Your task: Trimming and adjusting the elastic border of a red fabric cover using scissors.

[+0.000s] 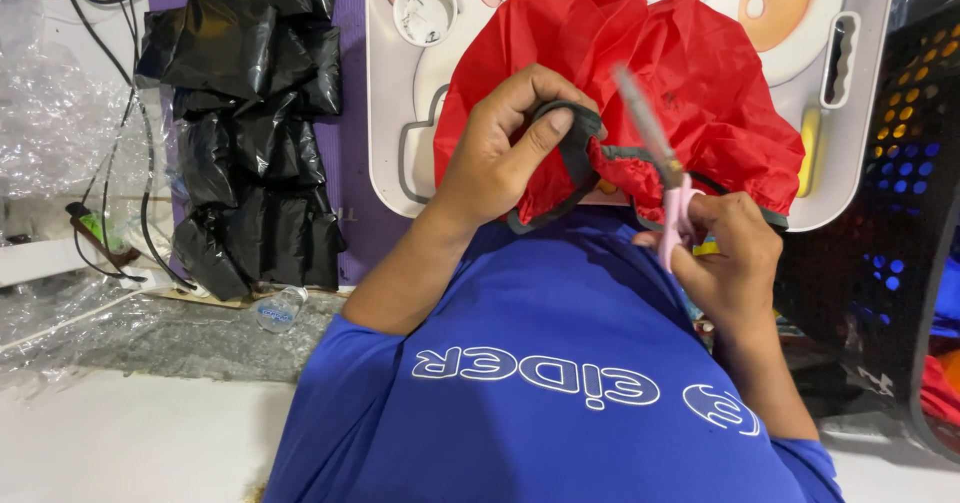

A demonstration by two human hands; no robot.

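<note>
At far left lie crumpled clear plastic sheets [60, 123] and a tangle of black cables [120, 163]; how many cables cannot be counted. Beside them a heap of black plastic bags [250, 133] rests on a purple mat [350, 153], the bags too bunched to count. One small clear bottle [280, 308] lies below the heap.

The left hand [500, 153] is closed on the dark elastic hem [575, 148] of one red fabric cover [640, 83], thumb pressing the hem against the curled fingers. The cover is bunched at centre, held above the person's blue shirt [540, 363] and in front of one white tray [400, 113], hiding most of it. One round white cup [425, 10] sits in the tray's upper left.

The right hand [735, 253] is clamped around the pink handles of one pair of scissors [660, 163]; the blades are motion-blurred, so whether they are apart cannot be told. At far right one black perforated basket [890, 213] is cut off by the edge.
</note>
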